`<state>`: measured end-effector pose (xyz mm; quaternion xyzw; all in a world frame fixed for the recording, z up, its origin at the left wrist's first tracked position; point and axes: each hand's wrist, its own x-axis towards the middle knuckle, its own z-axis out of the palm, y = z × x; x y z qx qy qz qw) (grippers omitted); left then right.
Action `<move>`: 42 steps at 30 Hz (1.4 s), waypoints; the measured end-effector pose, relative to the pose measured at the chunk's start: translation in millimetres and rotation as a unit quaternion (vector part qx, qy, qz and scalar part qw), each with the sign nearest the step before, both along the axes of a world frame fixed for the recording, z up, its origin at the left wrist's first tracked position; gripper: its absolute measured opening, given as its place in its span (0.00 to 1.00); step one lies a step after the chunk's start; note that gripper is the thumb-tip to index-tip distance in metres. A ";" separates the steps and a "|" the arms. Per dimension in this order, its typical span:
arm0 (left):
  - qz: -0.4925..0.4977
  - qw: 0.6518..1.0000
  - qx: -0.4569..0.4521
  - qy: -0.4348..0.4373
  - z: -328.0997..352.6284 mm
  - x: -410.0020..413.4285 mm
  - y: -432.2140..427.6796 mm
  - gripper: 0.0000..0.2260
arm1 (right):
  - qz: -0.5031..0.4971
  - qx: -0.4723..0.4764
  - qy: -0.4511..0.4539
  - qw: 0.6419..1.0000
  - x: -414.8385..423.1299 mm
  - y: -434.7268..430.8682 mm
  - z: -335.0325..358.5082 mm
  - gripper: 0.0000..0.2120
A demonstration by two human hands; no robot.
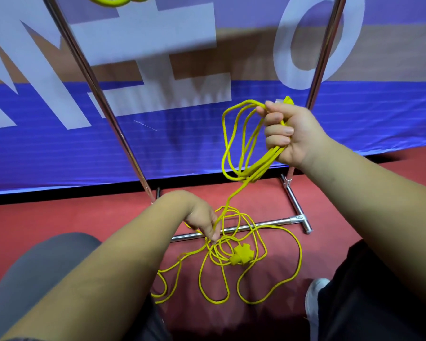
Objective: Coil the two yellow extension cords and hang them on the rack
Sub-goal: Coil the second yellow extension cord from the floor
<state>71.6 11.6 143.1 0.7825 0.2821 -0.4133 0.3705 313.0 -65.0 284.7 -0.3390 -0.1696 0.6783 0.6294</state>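
My right hand (pixel 287 134) grips several coiled loops of a yellow extension cord (pixel 236 148), held up in front of the right rack pole. From the coil one strand runs down to my left hand (pixel 203 221), which pinches it low over the floor. The remainder of this cord lies in loose tangled loops on the red floor, with its yellow socket block (pixel 241 255) in the middle. A second yellow cord (pixel 118 0) hangs at the top edge, mostly cut off. The metal rack (pixel 94 84) stands in front of me.
The rack's base bar (pixel 256 226) and right foot (pixel 296 207) lie on the red floor under the cord. A blue banner with white letters (pixel 59 148) stands close behind. My knees and a white shoe (pixel 315 303) are at the bottom.
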 end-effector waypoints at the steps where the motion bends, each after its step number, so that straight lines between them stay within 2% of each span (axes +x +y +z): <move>1: -0.022 0.999 -0.001 0.035 -6.7 -3.5 -1.9 0.07 | 0.006 0.013 0.011 1.000 4.1 -0.4 4.3 0.08; 3: -0.050 0.994 0.016 0.096 -21.0 -11.5 -2.0 0.05 | 0.007 0.029 0.017 0.999 10.3 -1.7 9.8 0.09; 5: -0.028 0.990 0.036 0.132 -27.5 -17.2 0.0 0.07 | 0.003 0.028 0.014 1.000 13.3 -3.7 10.5 0.09; 9: 0.094 0.987 0.103 0.077 -16.9 -17.0 2.8 0.12 | -0.010 0.003 -0.007 1.000 14.4 -6.0 5.5 0.09; 11: 0.187 0.968 0.163 0.043 -4.2 -15.0 7.9 0.11 | -0.017 -0.007 -0.035 0.999 13.5 -7.3 5.3 0.09; 13: 0.273 0.938 0.211 -0.014 12.1 -14.9 19.6 0.18 | -0.024 -0.014 -0.082 0.996 11.7 -8.7 5.2 0.09; 15: 0.411 0.886 0.179 -0.115 28.8 -12.4 30.7 0.16 | -0.030 -0.022 -0.131 0.991 8.8 -8.7 2.4 0.09; 17: 0.576 0.779 0.086 -0.231 50.1 -9.5 36.8 0.11 | -0.031 -0.027 -0.173 0.984 5.0 -7.9 -1.7 0.09; 19: 0.654 0.694 0.004 -0.301 76.3 -8.6 37.7 0.06 | -0.026 -0.026 -0.210 0.977 0.0 -8.8 -5.0 0.10; 21: 0.674 0.648 -0.081 -0.345 103.7 -7.0 37.9 0.04 | -0.014 -0.017 -0.233 0.972 -6.5 -10.4 -6.9 0.11; 23: 0.673 0.623 -0.140 -0.372 132.7 -6.6 39.4 0.05 | -0.007 -0.011 -0.253 0.967 -15.4 -12.3 -7.7 0.11; 26: 0.645 0.623 -0.160 -0.414 170.3 -5.6 40.4 0.05 | -0.008 0.000 -0.294 0.956 -29.9 -11.0 -2.2 0.10; 29: 0.597 0.640 -0.113 -0.470 205.2 -0.4 35.4 0.01 | -0.018 0.009 -0.333 0.943 -37.0 -6.5 14.2 0.09; 30: 0.581 0.645 -0.085 -0.490 216.0 1.2 33.2 0.03 | -0.025 0.010 -0.335 0.942 -37.4 -4.9 20.1 0.09; 32: 0.523 0.673 0.002 -0.524 232.5 2.6 31.5 0.07 | -0.042 0.010 -0.325 0.945 -37.4 -3.4 27.4 0.08; 35: 0.366 0.717 0.223 -0.550 237.2 -2.0 34.6 0.03 | -0.054 -0.003 -0.302 0.952 -34.1 -6.9 18.0 0.08; 37: 0.269 0.731 0.370 -0.506 223.6 -7.7 40.9 0.04 | -0.050 -0.029 -0.307 0.950 -32.9 -9.6 5.0 0.08; 39: 0.242 0.725 0.484 -0.426 198.1 -18.2 49.8 0.06 | -0.059 -0.071 -0.331 0.939 -34.1 -12.1 -1.0 0.09; 40: 0.266 0.732 0.490 -0.392 182.3 -26.0 53.2 0.07 | -0.063 -0.085 -0.343 0.934 -35.6 -12.3 -1.5 0.08; 42: 0.360 0.788 0.381 -0.323 150.5 -43.6 58.0 0.09 | -0.058 -0.096 -0.361 0.926 -40.8 -10.0 -0.9 0.06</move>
